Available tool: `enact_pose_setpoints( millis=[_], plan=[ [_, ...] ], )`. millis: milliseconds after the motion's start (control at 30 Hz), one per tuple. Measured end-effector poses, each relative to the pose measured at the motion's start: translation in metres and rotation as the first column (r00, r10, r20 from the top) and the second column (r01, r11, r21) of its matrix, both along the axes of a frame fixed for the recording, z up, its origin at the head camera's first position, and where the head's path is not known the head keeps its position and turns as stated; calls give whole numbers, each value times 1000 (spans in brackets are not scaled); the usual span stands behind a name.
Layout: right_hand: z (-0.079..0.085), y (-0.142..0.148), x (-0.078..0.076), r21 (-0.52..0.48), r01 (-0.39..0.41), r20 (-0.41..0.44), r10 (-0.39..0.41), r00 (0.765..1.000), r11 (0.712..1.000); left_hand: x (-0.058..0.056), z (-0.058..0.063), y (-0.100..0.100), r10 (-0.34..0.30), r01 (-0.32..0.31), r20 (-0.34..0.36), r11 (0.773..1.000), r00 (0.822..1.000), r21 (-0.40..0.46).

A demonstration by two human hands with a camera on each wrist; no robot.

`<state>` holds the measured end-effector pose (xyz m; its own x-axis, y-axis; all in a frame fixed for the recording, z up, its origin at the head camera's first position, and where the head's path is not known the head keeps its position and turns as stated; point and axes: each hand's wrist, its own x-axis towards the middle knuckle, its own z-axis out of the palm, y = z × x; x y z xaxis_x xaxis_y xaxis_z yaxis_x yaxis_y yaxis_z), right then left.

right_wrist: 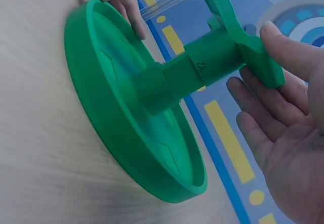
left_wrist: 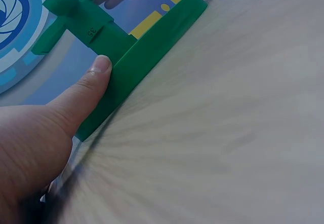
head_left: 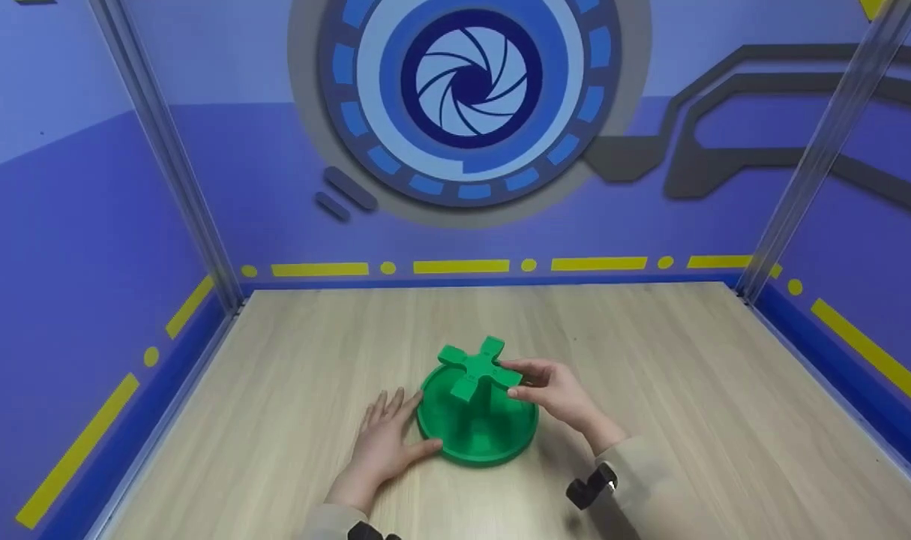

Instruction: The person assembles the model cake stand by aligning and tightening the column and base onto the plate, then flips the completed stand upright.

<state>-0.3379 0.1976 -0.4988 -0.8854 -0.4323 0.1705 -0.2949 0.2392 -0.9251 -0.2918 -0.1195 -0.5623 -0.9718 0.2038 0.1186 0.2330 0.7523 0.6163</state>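
Note:
A green round dish (head_left: 481,459) with a raised rim lies on the wooden table. From its middle rises a stepped green stem (right_wrist: 202,64), marked 32 on one side and 35 on another. On top of the stem sits a green four-armed cross piece (head_left: 479,367). My right hand (head_left: 558,394) pinches one arm of the cross, thumb on one side and fingers on the other. At the dish's left edge, my left hand (head_left: 384,446) rests with fingers spread, its thumb (left_wrist: 96,79) against the rim.
Pale wooden tabletop (head_left: 313,337) surrounds the dish. A blue printed wall (head_left: 223,165) stands at the back and panels at both sides, with metal posts (head_left: 174,165) in the corners. A black wrist device (head_left: 591,486) sits on the right sleeve.

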Motion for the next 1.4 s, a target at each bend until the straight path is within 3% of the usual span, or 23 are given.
enact_pose_setpoints(
  millis=[533, 900, 1400],
  plan=[
    [0, -9, 13, -19, 77, -47, -78, 996, 997, -1, 0, 0, 3, -3, -6, 1000, 1000, -12],
    [-1, -14, 17, -18, 163, 9, -163, 987, 986, -1, 1, 0, -4, 4, 6, 1000, 1000, -25],
    [-2, -22, 23, -55, 228, 7, -228, 974, 972, -2, -1, 2, 6, -6, 2, 1000, 1000, -26]
  ],
)
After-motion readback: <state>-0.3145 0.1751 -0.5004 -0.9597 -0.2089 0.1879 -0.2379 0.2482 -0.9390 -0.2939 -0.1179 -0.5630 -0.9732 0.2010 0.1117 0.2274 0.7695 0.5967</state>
